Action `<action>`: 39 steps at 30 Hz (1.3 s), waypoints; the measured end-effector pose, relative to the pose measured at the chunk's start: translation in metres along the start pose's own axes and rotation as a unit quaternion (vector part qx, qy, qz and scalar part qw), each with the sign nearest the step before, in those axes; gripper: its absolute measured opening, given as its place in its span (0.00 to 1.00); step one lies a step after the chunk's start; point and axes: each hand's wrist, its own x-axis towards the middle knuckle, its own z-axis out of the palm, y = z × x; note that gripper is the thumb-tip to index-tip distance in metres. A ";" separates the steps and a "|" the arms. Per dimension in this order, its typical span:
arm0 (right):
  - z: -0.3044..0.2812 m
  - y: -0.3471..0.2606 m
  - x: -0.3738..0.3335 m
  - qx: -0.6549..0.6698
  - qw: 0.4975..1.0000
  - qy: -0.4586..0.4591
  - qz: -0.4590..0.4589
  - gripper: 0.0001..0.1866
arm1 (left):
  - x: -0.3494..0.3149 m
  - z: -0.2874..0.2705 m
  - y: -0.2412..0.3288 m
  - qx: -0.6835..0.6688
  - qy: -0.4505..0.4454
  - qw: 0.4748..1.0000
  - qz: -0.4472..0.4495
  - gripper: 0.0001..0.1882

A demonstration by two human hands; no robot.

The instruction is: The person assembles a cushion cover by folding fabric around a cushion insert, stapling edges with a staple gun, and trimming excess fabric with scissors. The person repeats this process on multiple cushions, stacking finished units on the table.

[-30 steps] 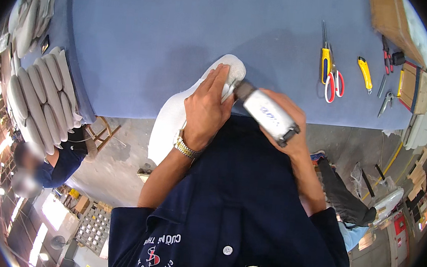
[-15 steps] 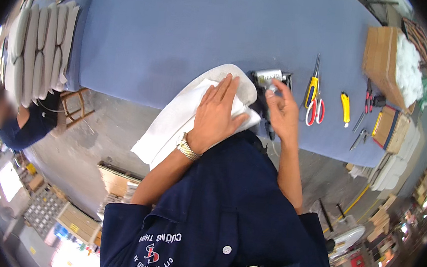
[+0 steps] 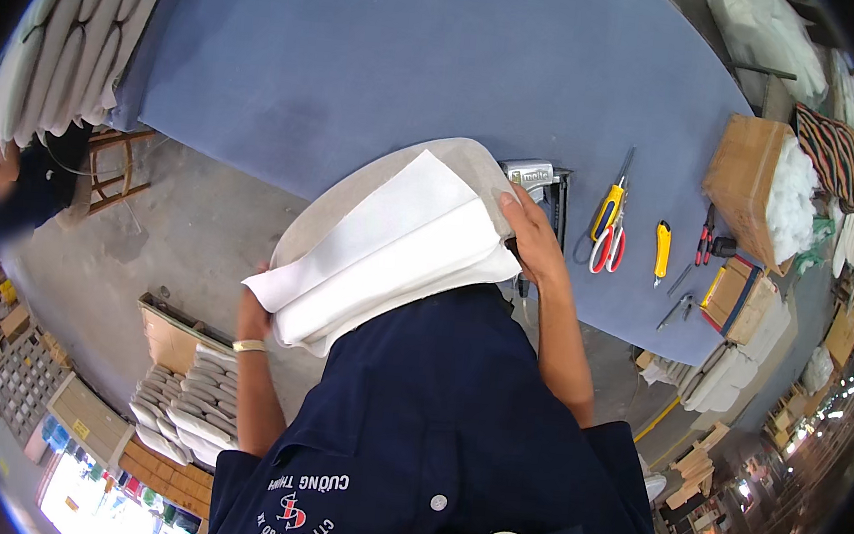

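Observation:
A rounded seat cushion [image 3: 353, 189] in grey-beige fabric lies across the table's near edge, close to my body. Folded white cloth [image 3: 398, 255] covers much of its top and hangs toward me. At the lower left end, my left hand [image 3: 253, 318] grips the cushion's edge, its fingers partly under the white cloth. My right hand [image 3: 535, 237] closes around the right edge, thumb on top and other fingers mostly hidden. Just beyond that hand lies a silver and black staple gun [image 3: 532, 172], partly covered by the cushion and hand.
On the blue-covered table [image 3: 414, 55], right, lie red-handled scissors [image 3: 607, 249], a yellow-handled screwdriver [image 3: 607, 211], a yellow utility knife [image 3: 662, 247] and pliers [image 3: 707, 234]. A cardboard box [image 3: 745, 182] holds white stuffing. Stacked cushions [image 3: 74, 38] stand left, near another person [image 3: 22, 190].
My left hand has gone from flat on the white cloth to the cushion's lower left end. My right hand has closed on the right edge. The cushion shows more of its grey surface.

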 end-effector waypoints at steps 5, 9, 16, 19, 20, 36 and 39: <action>0.002 -0.024 -0.002 -0.050 0.998 -0.036 -0.020 0.35 | -0.036 0.016 -0.011 -0.113 -0.057 0.992 -0.009 0.24; -0.008 -0.039 0.025 -0.023 0.997 0.003 -0.069 0.32 | -0.093 0.018 0.072 -0.126 -0.051 0.980 0.144 0.31; 0.010 -0.064 0.090 0.179 0.982 -0.063 0.017 0.24 | -0.199 0.043 0.221 -0.012 -0.050 0.855 0.516 0.35; -0.014 -0.058 0.106 0.199 0.975 -0.093 0.010 0.24 | -0.201 0.063 0.244 0.057 -0.032 0.900 0.431 0.44; -0.025 -0.061 0.108 0.183 0.981 -0.059 -0.005 0.24 | -0.201 0.067 0.249 0.073 -0.032 0.914 0.398 0.46; -0.118 -0.164 0.085 -0.184 0.950 0.219 -0.126 0.27 | -0.079 0.229 0.146 -0.067 -0.102 0.980 0.160 0.44; -0.095 -0.170 0.066 -0.183 0.956 0.184 -0.140 0.24 | -0.048 0.229 0.140 -0.081 -0.023 0.959 0.269 0.41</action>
